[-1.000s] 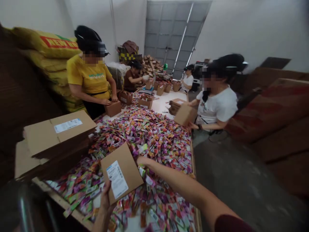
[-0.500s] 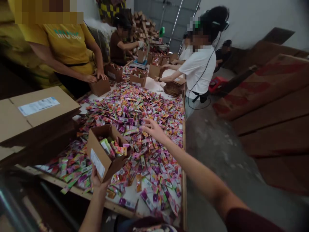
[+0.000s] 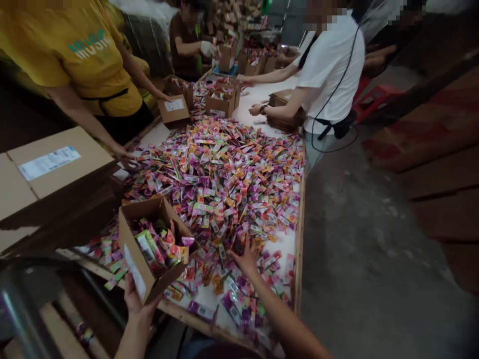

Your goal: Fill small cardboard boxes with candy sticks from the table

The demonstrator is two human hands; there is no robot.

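My left hand (image 3: 136, 299) grips the lower near corner of an open cardboard box (image 3: 129, 249), holding it tilted above the table's near left part. Inside the box lie several small colourful sachets (image 3: 164, 242), and a white label is on its side. To the right of it, my right hand (image 3: 245, 257) reaches down into the heap of loose sachets (image 3: 220, 174), thumb and fingers apart. Its fingertips touch the heap; I see no sachet clearly held in them.
A large closed carton (image 3: 56, 169) stands at the left. A person in a yellow shirt (image 3: 97, 65) holds a small box (image 3: 174, 110) across the table. A person in a white shirt (image 3: 333, 75) works on the far right, near flattened cardboard (image 3: 284, 107). A wooden rim (image 3: 299, 239) edges the table.
My right hand has drawn back nearer to me and down into the sachets. The box in my left hand sits slightly lower and further left. The yellow-shirted person's hands have moved apart.
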